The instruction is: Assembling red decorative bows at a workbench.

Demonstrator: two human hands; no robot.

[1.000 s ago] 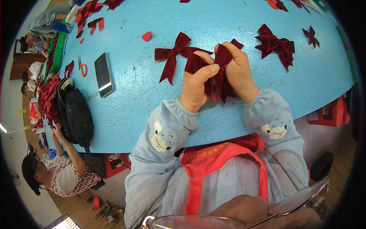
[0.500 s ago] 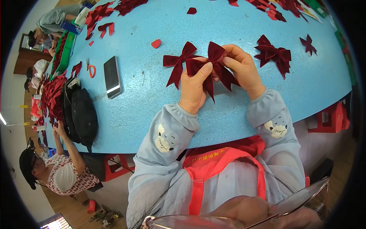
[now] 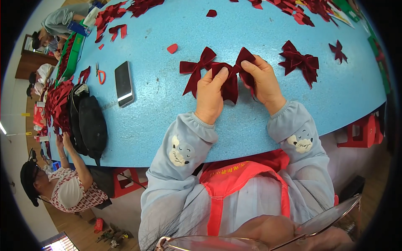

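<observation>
A dark red bow (image 3: 230, 87) hangs over a blue worktop (image 3: 159, 134); the left hand (image 3: 210, 93) clamps its left side between thumb and fingers, the right hand (image 3: 263, 79) its right; another bow (image 3: 196, 69) lies just beyond the left hand; a light, even pull from both sides likely keeps the loops balanced and uncreased.

Blue speckled table (image 3: 159, 129) fills most of view; red plastic stool (image 3: 368, 129) right, another red stool (image 3: 135, 189) left. Brown wood-look floor (image 3: 79, 228), pale wall (image 3: 12, 100), bright tube light (image 3: 3, 128) at left rim.
</observation>
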